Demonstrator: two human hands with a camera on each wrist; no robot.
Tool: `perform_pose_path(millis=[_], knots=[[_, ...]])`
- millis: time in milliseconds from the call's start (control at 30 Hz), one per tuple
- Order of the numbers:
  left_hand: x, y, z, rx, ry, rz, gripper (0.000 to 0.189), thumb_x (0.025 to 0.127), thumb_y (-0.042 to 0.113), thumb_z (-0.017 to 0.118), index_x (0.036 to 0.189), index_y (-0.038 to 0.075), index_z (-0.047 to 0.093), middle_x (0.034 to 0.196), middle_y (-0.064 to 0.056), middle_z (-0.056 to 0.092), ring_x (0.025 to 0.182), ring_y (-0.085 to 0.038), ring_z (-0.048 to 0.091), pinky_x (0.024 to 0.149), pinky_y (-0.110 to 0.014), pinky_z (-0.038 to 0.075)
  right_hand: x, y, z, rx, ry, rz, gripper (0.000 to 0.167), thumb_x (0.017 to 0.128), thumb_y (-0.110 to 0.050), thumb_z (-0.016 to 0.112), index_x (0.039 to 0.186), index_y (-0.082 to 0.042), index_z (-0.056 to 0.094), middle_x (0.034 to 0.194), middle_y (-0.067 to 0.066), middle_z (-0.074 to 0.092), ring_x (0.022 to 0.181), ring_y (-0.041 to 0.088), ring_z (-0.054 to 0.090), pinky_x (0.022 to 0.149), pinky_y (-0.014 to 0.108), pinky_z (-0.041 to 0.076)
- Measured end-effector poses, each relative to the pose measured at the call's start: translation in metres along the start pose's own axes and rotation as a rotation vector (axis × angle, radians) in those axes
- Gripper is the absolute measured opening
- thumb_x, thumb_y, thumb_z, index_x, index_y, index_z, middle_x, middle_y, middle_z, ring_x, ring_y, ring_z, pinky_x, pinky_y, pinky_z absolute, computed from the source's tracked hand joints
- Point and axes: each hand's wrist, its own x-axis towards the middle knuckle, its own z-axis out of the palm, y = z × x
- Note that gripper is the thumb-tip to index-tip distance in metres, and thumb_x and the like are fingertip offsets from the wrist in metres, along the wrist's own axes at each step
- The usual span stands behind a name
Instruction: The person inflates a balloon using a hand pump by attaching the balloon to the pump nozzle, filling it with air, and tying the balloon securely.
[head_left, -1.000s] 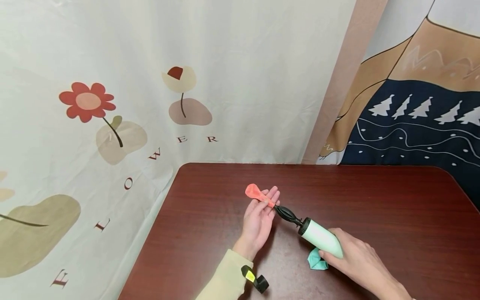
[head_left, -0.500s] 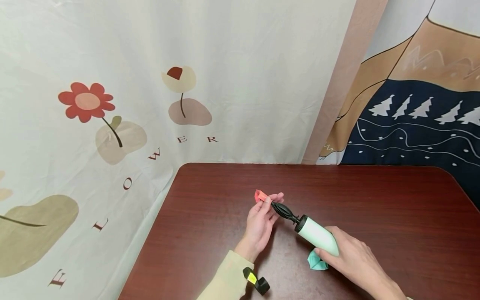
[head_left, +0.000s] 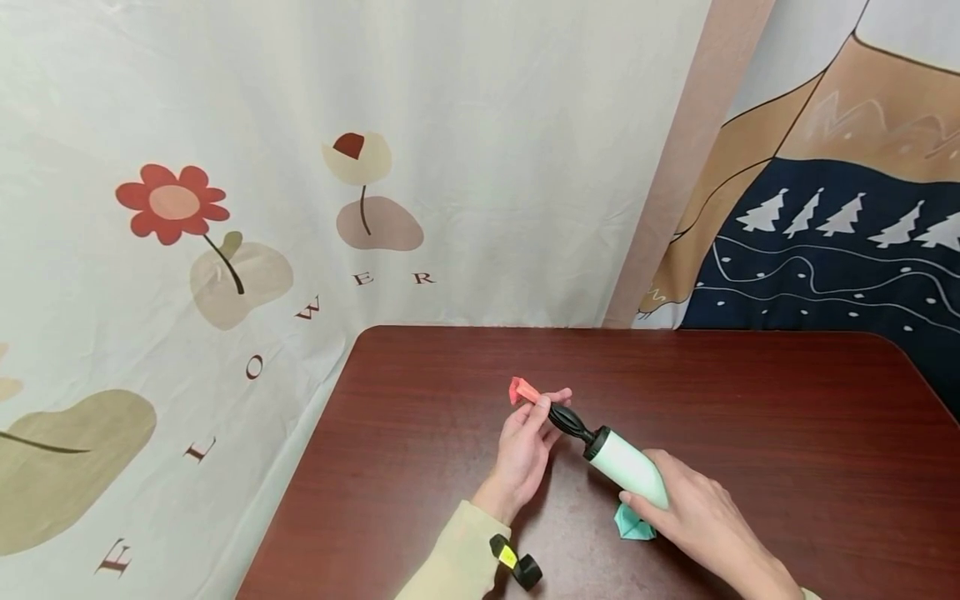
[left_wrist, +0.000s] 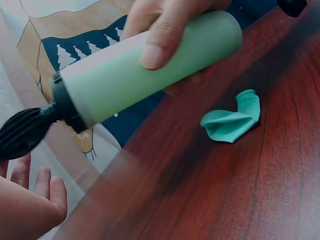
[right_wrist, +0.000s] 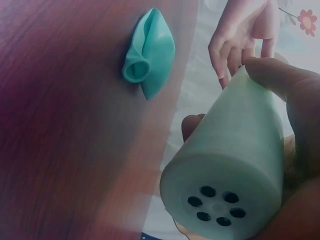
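Observation:
My right hand (head_left: 701, 517) grips a hand balloon pump (head_left: 628, 468) by its pale green barrel, fingers and thumb wrapped round it. The pump's ribbed black nozzle (head_left: 567, 420) points up and left toward my left hand (head_left: 521, 454). Between thumb and fingers, the left hand pinches a limp coral balloon (head_left: 527, 392) right at the nozzle's tip. In the right wrist view, the barrel's end (right_wrist: 220, 200) shows a ring of several holes. A flat teal balloon (left_wrist: 231, 119) lies on the table below the pump, partly covered by the right hand in the head view.
The dark red wooden table (head_left: 420, 417) reaches back to a curtain (head_left: 487, 167) printed with flowers and letters. A navy and tan hanging (head_left: 832, 242) with white trees covers the right side. A black and yellow wrist strap (head_left: 507, 557) circles the left sleeve.
The left thumb has closed down over the balloon's neck, and less of the coral balloon shows. Both hands have shifted slightly, the pump moving a little left toward the left hand.

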Motion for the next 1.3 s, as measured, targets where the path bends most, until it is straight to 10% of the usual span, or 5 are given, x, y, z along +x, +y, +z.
perform_pose_path(millis=[267, 700, 1300], knots=[[-0.001, -0.001, 0.004, 0.036, -0.045, 0.008, 0.04, 0.109, 0.027, 0.055, 0.136, -0.002, 0.063, 0.14, -0.019, 0.063, 0.138, -0.033, 0.053, 0.114, -0.046, 0.04, 0.003, -0.005, 0.002, 0.014, 0.03, -0.022, 0.059, 0.088, -0.053, 0.079, 0.126, -0.011, 0.064, 0.097, -0.004, 0.065, 0.076, 0.008, 0.057, 0.062, 0.034, 0.049], [0.001, 0.005, 0.008, -0.29, 0.051, 0.042, 0.029, 0.111, 0.03, 0.048, 0.13, 0.013, 0.063, 0.127, -0.007, 0.069, 0.125, -0.025, 0.062, 0.101, -0.036, 0.047, 0.005, -0.012, 0.0, 0.041, 0.034, 0.004, 0.06, 0.087, -0.052, 0.08, 0.128, -0.011, 0.064, 0.097, -0.002, 0.067, 0.077, 0.01, 0.058, 0.064, 0.036, 0.05], [0.0, 0.001, 0.016, -0.106, 0.057, 0.141, 0.04, 0.11, 0.03, 0.05, 0.139, 0.003, 0.06, 0.121, -0.011, 0.072, 0.128, -0.031, 0.061, 0.102, -0.034, 0.048, 0.005, -0.013, 0.004, 0.02, 0.091, -0.038, 0.06, 0.087, -0.046, 0.083, 0.128, -0.009, 0.06, 0.1, 0.0, 0.065, 0.078, 0.011, 0.058, 0.063, 0.036, 0.051]])
